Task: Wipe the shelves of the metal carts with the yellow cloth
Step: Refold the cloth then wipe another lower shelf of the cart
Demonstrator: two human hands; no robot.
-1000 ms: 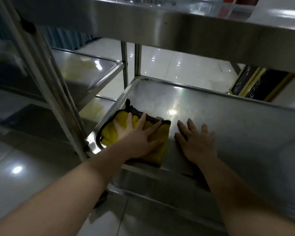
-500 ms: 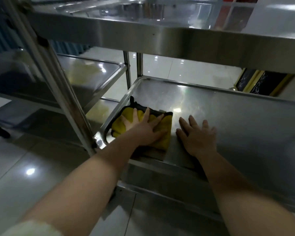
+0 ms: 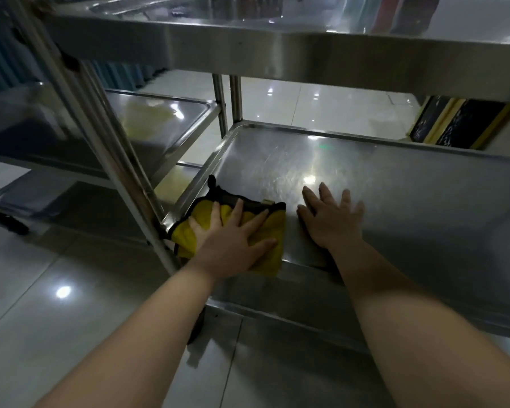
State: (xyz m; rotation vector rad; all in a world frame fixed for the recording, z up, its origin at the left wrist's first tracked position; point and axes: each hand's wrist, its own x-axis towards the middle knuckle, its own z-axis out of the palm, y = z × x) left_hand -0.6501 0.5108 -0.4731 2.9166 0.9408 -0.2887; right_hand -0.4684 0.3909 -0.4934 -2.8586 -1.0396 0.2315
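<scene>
At the far left of the frame, a black caster wheel (image 3: 9, 223) sits on the glossy pale tiled floor (image 3: 42, 290), under a second stainless steel cart (image 3: 171, 119) whose tray shelves carry yellowish reflections. Just right of it, the slanted steel corner post (image 3: 115, 160) of the nearer stainless steel cart rises from lower centre to the upper left.

Beside that post, the yellow cloth with a dark border (image 3: 276, 231) lies in the near left corner of the nearer cart's steel middle shelf (image 3: 409, 187), with one edge hanging over the front rim. The left hand (image 3: 233, 242) lies flat on top of the cloth, fingers spread and straight, pressing it against the shelf rather than clutching it.

Just to the right of the cloth and apart from it, the right hand (image 3: 333, 222) rests palm down on the bare metal, fingers straight and splayed, holding nothing.

Across the top of the frame runs the front edge of the cart's brushed steel upper shelf (image 3: 306, 54). At the right, beyond the shelf, a dark panel with yellow trim (image 3: 460, 125) stands on the floor; what it is cannot be told.
</scene>
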